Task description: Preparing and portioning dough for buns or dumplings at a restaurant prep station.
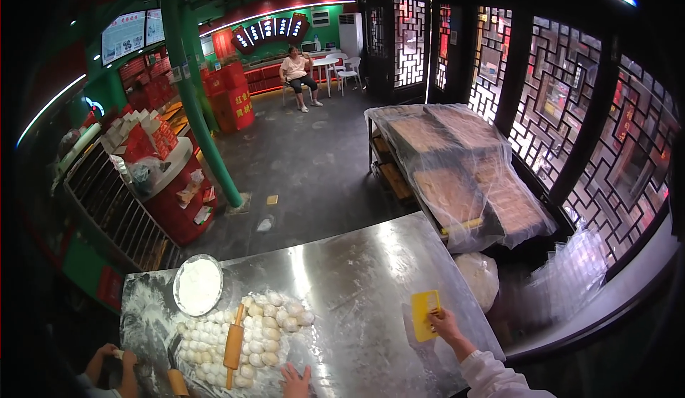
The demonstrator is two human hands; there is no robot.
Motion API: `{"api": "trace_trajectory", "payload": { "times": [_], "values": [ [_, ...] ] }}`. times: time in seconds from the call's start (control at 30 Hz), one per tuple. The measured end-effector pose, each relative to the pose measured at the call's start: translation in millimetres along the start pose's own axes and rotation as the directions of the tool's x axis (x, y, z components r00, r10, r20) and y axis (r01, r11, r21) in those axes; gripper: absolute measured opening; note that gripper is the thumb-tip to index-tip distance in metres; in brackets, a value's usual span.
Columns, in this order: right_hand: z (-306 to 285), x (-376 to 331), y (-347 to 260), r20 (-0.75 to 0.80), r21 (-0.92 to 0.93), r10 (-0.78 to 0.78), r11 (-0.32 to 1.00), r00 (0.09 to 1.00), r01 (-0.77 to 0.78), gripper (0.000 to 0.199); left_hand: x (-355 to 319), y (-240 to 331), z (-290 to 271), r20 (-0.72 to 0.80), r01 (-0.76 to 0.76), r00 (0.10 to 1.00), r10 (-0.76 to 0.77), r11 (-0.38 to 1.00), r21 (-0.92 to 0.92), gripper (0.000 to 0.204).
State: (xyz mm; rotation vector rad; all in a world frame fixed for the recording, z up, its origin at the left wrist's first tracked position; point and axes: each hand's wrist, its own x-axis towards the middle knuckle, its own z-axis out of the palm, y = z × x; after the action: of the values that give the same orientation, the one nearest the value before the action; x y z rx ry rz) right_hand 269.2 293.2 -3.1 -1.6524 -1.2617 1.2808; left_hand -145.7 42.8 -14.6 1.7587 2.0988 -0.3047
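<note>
My right hand [446, 324] grips a yellow dough scraper [426, 317], a flat blade held over the right part of the floury steel table [357, 277]. At the front edge my left hand [295, 381] has its fingers spread, palm down. It holds nothing and is just right of a cluster of pale dough balls [270, 332]. A wooden rolling pin [233, 346] lies across these balls. Behind them sits a round metal bowl of white flour [198, 285].
At the lower left are a co-worker's hands [127, 361] and another rolling pin [177, 382]. Beyond the table's right corner stands a rack [457, 162] of trays under clear plastic. A green post [203, 127] rises beyond the table. Farther back a person [296, 70] sits on a chair.
</note>
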Motion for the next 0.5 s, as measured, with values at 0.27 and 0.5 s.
{"api": "trace_trajectory", "payload": {
  "times": [0.27,0.5],
  "values": [
    [-10.7,-26.0,0.0,-0.002,0.029,0.015,0.999,1.000,-0.015,0.025,-3.9,-1.7,-3.0,0.021,0.005,1.000,-0.005,1.000,0.004,0.073],
    [-20.8,-42.4,6.9,-0.036,0.023,-0.007,1.000,0.999,0.008,0.026,-2.6,-0.8,-5.1,0.007,-0.023,1.000,0.023,0.999,-0.028,0.073]
  ]
}}
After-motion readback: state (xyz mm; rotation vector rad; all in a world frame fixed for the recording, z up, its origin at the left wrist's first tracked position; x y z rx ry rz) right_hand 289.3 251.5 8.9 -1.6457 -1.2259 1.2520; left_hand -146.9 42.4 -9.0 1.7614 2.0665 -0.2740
